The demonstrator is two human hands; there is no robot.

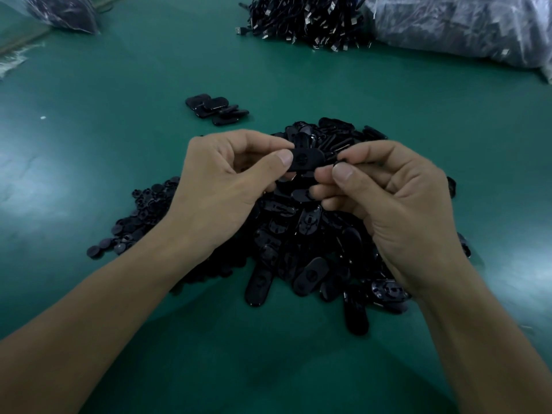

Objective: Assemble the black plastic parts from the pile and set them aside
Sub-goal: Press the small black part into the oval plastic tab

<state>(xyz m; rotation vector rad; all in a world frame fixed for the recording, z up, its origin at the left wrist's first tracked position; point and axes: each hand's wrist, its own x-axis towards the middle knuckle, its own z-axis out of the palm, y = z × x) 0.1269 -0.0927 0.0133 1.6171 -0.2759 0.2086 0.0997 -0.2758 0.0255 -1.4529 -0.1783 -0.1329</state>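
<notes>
Seen from my head, my left hand [221, 186] pinches a smooth oval black plastic part [307, 159] between thumb and curled fingers [263, 141], above the glossy pile [298, 243] on the green table [119, 121]. My right hand [388, 201] pinches a small dark piece [340, 159] just beside it. A stack of flat ovals [216, 110] lies apart, beyond the pile.

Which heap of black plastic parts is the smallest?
The small cluster beyond the left hand: just a few ovals, apart from the big central pile and the round-piece heap at left.
</notes>
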